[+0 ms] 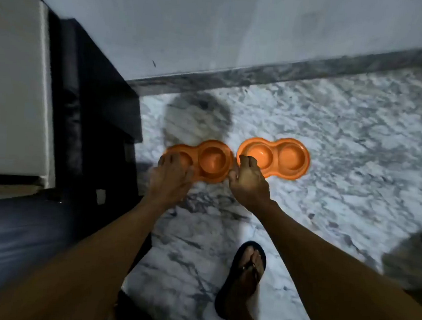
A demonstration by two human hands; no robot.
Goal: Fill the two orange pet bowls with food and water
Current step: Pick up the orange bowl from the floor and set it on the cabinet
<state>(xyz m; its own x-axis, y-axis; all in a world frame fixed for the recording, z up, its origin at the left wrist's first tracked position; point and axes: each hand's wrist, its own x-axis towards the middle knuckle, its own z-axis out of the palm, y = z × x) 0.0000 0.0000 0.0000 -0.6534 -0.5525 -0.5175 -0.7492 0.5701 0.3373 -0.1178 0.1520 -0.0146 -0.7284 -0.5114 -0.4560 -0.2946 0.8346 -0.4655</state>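
Two orange double pet bowls are over the marble floor, side by side. The left bowl (212,161) has its left cup covered by my left hand (169,179), whose fingers curl over the rim. The right bowl (284,156) is gripped at its near left edge by my right hand (247,181), thumb on the rim. All visible cups look empty. Whether the bowls rest on the floor or are lifted is unclear.
A dark cabinet or appliance base (92,115) stands at the left beside a white panel (13,93). A grey wall with a marble skirting (262,73) runs behind the bowls. My foot in a black sandal (243,276) stands on the marble floor (345,145).
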